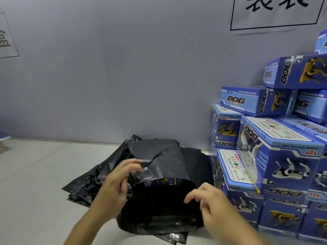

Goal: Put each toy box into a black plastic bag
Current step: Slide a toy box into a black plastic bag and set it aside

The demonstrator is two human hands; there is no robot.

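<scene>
Nearest the camera, two bare forearms are seen reaching forward over a pale table (35, 174), one from each lower corner. The right hand (208, 200) is held just above the near right side of a black plastic bag (159, 206); its fingers are loosely curled and nothing is gripped, though whether the fingertips brush the plastic cannot be told. The left hand (116, 181) is raised at the bag's left edge, where a fold of the thin film is pinched between thumb and fingers.

The bag is set in the middle of the table, on top of a spread pile of flat black bags (88, 183). It is filled out into a blocky shape, its long axis running away from the camera towards the wall, and its open mouth is turned to the far side. The upper flap of the mouth is lifted and crumpled, dull grey where light catches it. Under that flap a narrow strip of a blue toy box (163, 181) is shown inside the bag (only its printed edge is visible).

To the right, touching the wall (123, 68), a tall stack of blue toy boxes (276, 156) marked "DOG" is piled. Two paper signs (276, 13) are fixed to the wall.
</scene>
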